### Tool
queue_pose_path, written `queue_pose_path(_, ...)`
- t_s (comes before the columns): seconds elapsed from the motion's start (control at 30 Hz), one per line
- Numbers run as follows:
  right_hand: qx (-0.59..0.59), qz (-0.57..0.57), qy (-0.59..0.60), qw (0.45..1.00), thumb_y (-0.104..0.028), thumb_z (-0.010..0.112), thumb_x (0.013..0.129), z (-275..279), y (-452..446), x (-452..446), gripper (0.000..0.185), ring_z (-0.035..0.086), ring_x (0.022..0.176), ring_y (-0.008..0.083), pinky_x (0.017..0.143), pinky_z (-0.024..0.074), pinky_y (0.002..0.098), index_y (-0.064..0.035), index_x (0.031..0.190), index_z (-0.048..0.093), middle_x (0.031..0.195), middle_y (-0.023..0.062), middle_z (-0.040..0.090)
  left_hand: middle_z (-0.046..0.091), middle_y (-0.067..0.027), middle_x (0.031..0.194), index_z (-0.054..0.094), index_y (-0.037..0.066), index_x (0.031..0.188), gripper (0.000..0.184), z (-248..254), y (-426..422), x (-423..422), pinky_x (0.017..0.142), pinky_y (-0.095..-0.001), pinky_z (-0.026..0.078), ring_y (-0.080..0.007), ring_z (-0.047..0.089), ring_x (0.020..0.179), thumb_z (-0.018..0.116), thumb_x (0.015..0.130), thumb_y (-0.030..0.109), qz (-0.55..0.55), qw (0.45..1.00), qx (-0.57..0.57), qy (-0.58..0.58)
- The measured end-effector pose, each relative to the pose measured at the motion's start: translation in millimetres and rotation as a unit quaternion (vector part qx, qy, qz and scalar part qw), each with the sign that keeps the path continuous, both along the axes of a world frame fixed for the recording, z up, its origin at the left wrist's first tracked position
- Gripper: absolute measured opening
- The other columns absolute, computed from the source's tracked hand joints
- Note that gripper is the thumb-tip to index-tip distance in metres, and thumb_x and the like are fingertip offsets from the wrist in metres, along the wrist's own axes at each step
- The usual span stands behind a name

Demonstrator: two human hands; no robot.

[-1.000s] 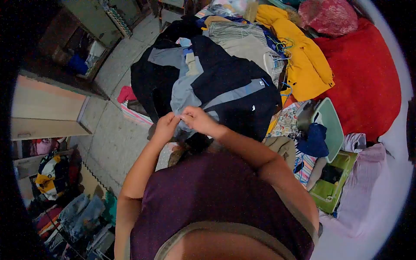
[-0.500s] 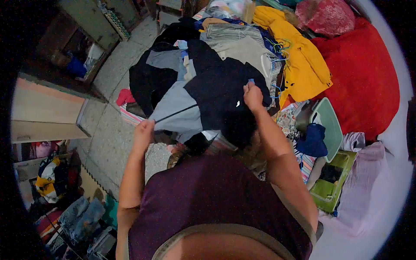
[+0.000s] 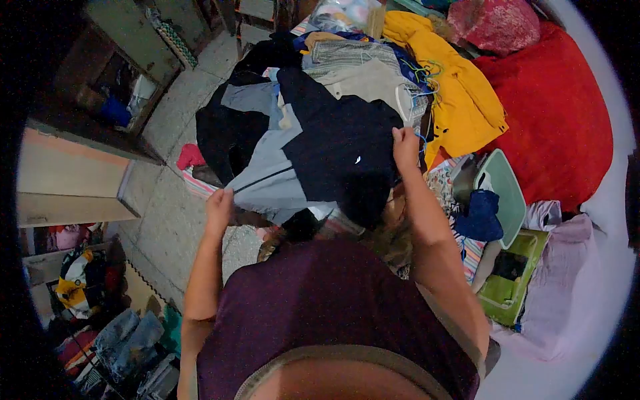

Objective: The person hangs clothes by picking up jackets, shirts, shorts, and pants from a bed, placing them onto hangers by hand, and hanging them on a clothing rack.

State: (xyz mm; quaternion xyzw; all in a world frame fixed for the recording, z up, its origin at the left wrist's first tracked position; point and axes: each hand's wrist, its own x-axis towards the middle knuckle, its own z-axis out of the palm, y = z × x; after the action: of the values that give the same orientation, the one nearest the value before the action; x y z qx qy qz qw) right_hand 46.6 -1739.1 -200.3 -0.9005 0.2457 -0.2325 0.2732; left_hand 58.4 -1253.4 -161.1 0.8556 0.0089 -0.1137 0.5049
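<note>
A black-and-grey garment (image 3: 343, 153) with a small white logo is stretched between my two hands, above a heap of clothes. My left hand (image 3: 219, 205) is closed on the edge of its grey part, where a thin black stripe runs toward the fingers. My right hand (image 3: 405, 148) pinches the dark edge on the opposite side. Beyond it, other black and grey clothing (image 3: 233, 123) lies on the heap, along with a beige garment (image 3: 370, 83). The garment hides part of what lies underneath.
A yellow jacket (image 3: 460, 93) and hangers (image 3: 427, 73) lie at the right, beside a big red bundle (image 3: 557, 113). Nearer are a pale green tub (image 3: 510, 193) and a green case (image 3: 513, 280). At the left, shelves hold folded clothes (image 3: 127, 337); an open cupboard (image 3: 110, 87) stands behind.
My right hand has moved slightly right and down, pulling the dark side out flatter and wider. My left hand keeps its hold, almost in place.
</note>
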Motion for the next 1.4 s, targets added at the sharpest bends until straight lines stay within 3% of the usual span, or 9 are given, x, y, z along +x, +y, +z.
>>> queue_pose_path(0.13,0.116,-0.1,-0.038,0.988,-0.02,0.062,0.08,3.5,19.4,-45.5,0.025,0.052,0.071,0.0306,0.066,0.041,0.0391,0.0007,0.083,0.049,0.077,0.0167,0.054,0.047,0.0015,0.056,0.053,0.005,0.065,0.032,-21.7,14.9,-2.5,0.05,-0.0253,0.033,-0.0079,0.041,0.053,0.054,0.087,0.028,-0.009,0.999,0.016,0.047)
queue_pose_path(0.33,-0.148,0.013,0.039,0.988,-0.018,0.062,0.079,-23.2,57.0,-95.8,0.026,0.051,0.075,0.032,0.068,0.0398,0.0402,0.0024,0.085,0.048,0.078,0.0162,0.051,0.05,0.001,0.058,0.056,0.005,0.066,0.029,-30.1,5.9,-10.9,0.05,-0.0252,0.034,-0.0077,0.043,0.054,0.056,0.086,0.026,-0.023,0.996,-0.001,0.089)
queue_pose_path(0.4,-0.196,0.01,0.014,0.98,-0.018,0.061,0.08,-48.0,57.0,-97.3,0.025,0.051,0.075,0.0324,0.068,0.0395,0.0408,0.0021,0.085,0.048,0.077,0.0163,0.051,0.051,0.0009,0.059,0.057,0.005,0.067,0.029,-42.5,11.7,-11.2,0.049,-0.0256,0.035,-0.0079,0.045,0.055,0.056,0.086,0.027,-0.017,0.99,-0.063,0.124)
queue_pose_path(0.47,-0.199,0.018,-0.066,0.978,-0.018,0.059,0.082,-117.8,37.2,-95.9,0.022,0.052,0.073,0.0329,0.067,0.0396,0.0411,0.0013,0.082,0.049,0.075,0.0169,0.051,0.052,0.001,0.059,0.058,0.004,0.069,0.028,-36.8,11.0,-9.8,0.05,-0.0253,0.037,-0.0084,0.047,0.056,0.056,0.086,0.027,-0.042,0.994,0.014,0.103)
queue_pose_path(0.57,-0.099,-0.018,-0.063,0.993,-0.018,0.056,0.084,-103.5,46.2,-89.3,0.021,0.053,0.07,0.0327,0.064,0.0404,0.0403,0.0,0.077,0.05,0.071,0.0178,0.051,0.054,-0.0008,0.061,0.059,0.002,0.072,0.026,-45.2,18.0,-12.8,0.052,-0.0263,0.039,-0.0099,0.049,0.056,0.055,0.085,0.024,-0.029,0.994,0.014,0.105)
queue_pose_path(0.7,-0.061,0.062,-0.112,0.99,-0.018,0.056,0.084,-46.1,65.8,-81.5,0.022,0.053,0.061,0.0329,0.058,0.0412,0.0387,-0.002,0.07,0.049,0.063,0.0176,0.049,0.06,-0.0053,0.07,0.062,0.0,0.083,0.021,-86.7,35.8,-22.2,0.061,-0.0271,0.044,-0.0128,0.055,0.065,0.056,0.084,0.021,-0.022,0.996,-0.018,0.083)
queue_pose_path(0.93,-0.058,0.211,-0.124,0.968,-0.015,0.057,0.081,28.9,88.9,-63.4,0.02,0.053,0.057,0.034,0.053,0.0415,0.039,-0.0025,0.068,0.049,0.061,0.0176,0.049,0.06,-0.0165,0.093,0.06,0.001,0.094,0.021,4.6,-19.2,-8.5,0.077,-0.0344,0.045,-0.0303,0.058,0.09,0.057,0.082,0.018,-0.107,0.99,0.056,-0.068)
queue_pose_path(1.13,-0.036,0.256,-0.074,0.963,-0.017,0.057,0.081,68.4,114.2,-70.9,0.022,0.053,0.055,0.0339,0.051,0.0413,0.0384,-0.0012,0.067,0.049,0.061,0.0174,0.05,0.044,-0.0126,0.125,0.047,0.011,0.122,0.05,75.8,-80.2,11.8,0.095,-0.0458,0.032,-0.0336,0.04,0.117,0.064,0.076,0.018,-0.188,0.874,0.207,-0.399)
queue_pose_path(1.4,-0.025,0.303,-0.004,0.953,-0.02,0.057,0.08,74.4,117.8,-89.8,0.023,0.053,0.055,0.0338,0.051,0.0406,0.0386,-0.0004,0.07,0.052,0.062,0.0178,0.05,0.044,-0.0119,0.127,0.045,0.015,0.125,0.056,86.1,-107.8,35.0,0.1,-0.052,0.024,-0.032,0.035,0.124,0.066,0.074,0.021,-0.265,0.844,0.243,-0.397)
